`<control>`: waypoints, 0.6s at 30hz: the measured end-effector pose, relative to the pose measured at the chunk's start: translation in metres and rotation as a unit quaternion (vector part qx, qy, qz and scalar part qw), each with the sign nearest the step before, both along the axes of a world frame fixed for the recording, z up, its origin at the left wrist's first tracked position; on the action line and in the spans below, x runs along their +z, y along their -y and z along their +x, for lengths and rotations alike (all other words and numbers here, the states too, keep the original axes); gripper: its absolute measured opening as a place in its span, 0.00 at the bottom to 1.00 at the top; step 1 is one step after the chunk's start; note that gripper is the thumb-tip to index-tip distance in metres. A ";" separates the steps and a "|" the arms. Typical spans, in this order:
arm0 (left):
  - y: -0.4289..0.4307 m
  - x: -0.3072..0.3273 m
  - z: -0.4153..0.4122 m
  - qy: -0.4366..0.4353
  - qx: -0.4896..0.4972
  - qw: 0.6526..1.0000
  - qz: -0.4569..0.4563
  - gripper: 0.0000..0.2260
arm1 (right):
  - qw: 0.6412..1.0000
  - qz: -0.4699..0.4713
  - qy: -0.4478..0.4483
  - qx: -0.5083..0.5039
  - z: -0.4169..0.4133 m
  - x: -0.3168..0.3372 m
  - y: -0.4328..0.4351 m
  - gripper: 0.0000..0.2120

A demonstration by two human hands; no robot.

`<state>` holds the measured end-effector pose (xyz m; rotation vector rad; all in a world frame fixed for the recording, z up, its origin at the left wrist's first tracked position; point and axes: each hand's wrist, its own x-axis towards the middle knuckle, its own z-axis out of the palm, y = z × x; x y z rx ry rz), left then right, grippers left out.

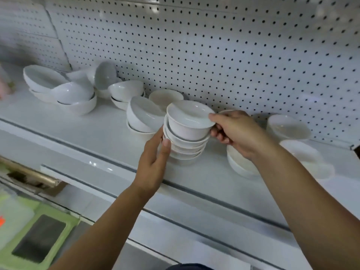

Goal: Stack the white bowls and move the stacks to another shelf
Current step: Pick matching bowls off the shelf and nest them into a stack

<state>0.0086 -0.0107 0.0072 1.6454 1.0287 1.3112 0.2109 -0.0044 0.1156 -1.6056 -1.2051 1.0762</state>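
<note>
A stack of several white bowls (185,147) stands on the white shelf (97,129) near its middle. The top bowl (188,121) sits tilted on the stack. My right hand (235,131) pinches its right rim, thumb on top and fingers under the side. My left hand (155,162) presses against the left side of the stack with straight fingers. More white bowls lie around: a tilted pair (140,119) just left of the stack, a bowl (165,97) behind it, and a pile (239,162) under my right wrist.
Loose and nested white bowls (64,90) crowd the shelf's far left; others (288,126) sit at the right by the pegboard back wall (233,55). A lower shelf edge (175,223) runs below. Green-framed items (41,242) lie at the bottom left.
</note>
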 end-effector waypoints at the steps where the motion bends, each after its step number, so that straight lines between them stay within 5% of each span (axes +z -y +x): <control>1: 0.000 0.001 -0.004 0.003 -0.005 1.000 -0.003 0.22 | 1.000 0.001 -0.002 -0.009 -0.003 -0.002 0.002 0.16; 6: -0.009 0.011 -0.020 -0.010 -0.023 0.999 -0.024 0.31 | 0.998 0.017 -0.007 -0.061 -0.014 -0.006 0.011 0.13; 10: -0.022 0.035 -0.024 -0.053 -0.067 0.996 0.022 0.33 | 0.993 0.042 -0.001 -0.107 -0.022 -0.010 0.023 0.22; 13: -0.039 0.051 -0.027 -0.095 -0.125 0.987 0.021 0.46 | 0.980 0.086 0.015 -0.177 -0.030 -0.020 0.040 0.25; 18: -0.065 0.077 -0.029 -0.189 -0.198 0.962 0.016 0.55 | 0.962 0.105 0.017 -0.251 -0.061 -0.069 0.074 0.12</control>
